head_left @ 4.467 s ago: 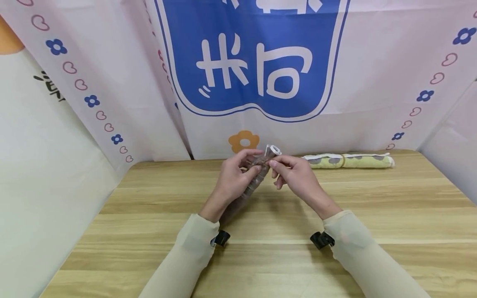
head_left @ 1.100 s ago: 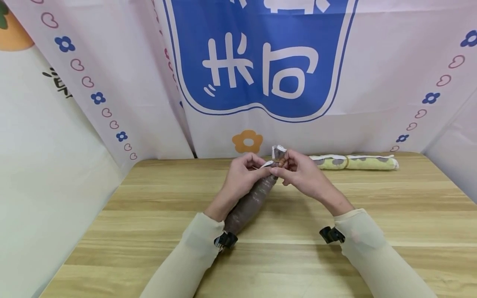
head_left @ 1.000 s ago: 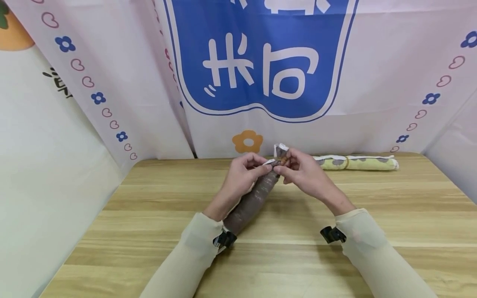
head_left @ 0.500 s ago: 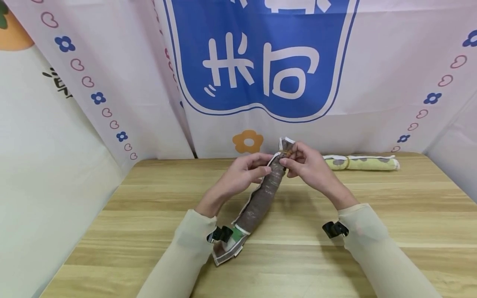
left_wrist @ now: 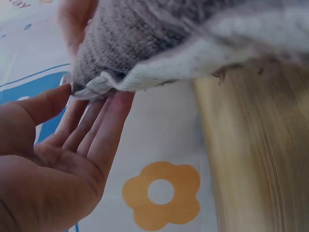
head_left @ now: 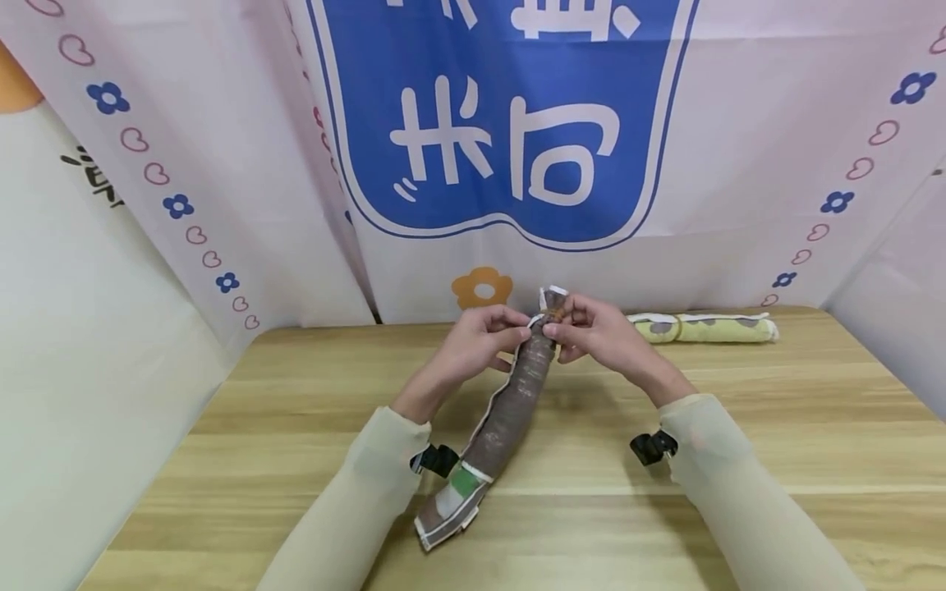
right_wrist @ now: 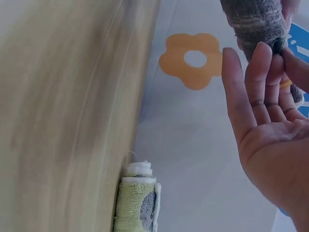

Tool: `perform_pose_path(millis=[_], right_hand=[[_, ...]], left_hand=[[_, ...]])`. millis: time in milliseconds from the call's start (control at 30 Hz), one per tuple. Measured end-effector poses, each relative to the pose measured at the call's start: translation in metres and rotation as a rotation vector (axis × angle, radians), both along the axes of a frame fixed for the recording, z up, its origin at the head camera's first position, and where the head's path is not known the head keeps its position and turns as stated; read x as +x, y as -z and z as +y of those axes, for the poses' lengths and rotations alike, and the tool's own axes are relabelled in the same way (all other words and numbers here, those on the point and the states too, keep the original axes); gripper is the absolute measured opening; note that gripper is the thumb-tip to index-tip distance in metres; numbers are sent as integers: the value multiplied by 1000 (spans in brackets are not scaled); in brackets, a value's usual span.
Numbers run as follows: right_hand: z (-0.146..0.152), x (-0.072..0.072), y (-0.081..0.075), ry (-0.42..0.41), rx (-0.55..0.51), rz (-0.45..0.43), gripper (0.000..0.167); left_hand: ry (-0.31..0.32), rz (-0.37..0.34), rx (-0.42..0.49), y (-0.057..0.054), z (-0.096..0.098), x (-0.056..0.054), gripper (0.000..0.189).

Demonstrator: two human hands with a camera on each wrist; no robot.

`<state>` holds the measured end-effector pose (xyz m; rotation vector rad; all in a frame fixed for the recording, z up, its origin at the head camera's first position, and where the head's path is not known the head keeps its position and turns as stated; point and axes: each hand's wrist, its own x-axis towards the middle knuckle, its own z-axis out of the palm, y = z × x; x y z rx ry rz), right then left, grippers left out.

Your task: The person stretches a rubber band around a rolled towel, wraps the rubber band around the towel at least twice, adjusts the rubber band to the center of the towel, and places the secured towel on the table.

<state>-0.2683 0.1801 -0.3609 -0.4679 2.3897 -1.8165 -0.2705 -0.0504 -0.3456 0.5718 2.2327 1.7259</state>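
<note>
A rolled brown towel [head_left: 510,410] with a white edge slants from the front left up toward the backdrop, its lower end showing green and white patches. Close to its upper end, a tan rubber band [head_left: 548,313] cinches the roll. My left hand [head_left: 473,349] pinches the white edge just below the band between thumb and fingers, also plain in the left wrist view. From the other side, my right hand [head_left: 602,332] pinches the towel at the band. In the right wrist view, the band shows as a bit of orange [right_wrist: 286,83] behind the fingers.
A second rolled towel [head_left: 709,330], yellow-green with grey spots and its own rubber band, lies along the back right of the wooden table [head_left: 576,525]. A printed fabric backdrop [head_left: 739,148] rises straight behind the table's back edge.
The brown towel has swung out from under the left forearm, so its patched lower end now shows. Both hands stay at its upper end, where the rubber band now shows round the roll.
</note>
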Motion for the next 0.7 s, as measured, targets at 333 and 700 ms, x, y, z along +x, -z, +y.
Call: perform_pose_path(millis=[333,700], right_hand=[[4,-20,-10,-92,58,-35,20],[-1,-31,-8,-113,-38,-8,13]], left_hand=[[-80,-36,-1,-5,8,-6,20],[-224,-45,159,6,16,-5,23]])
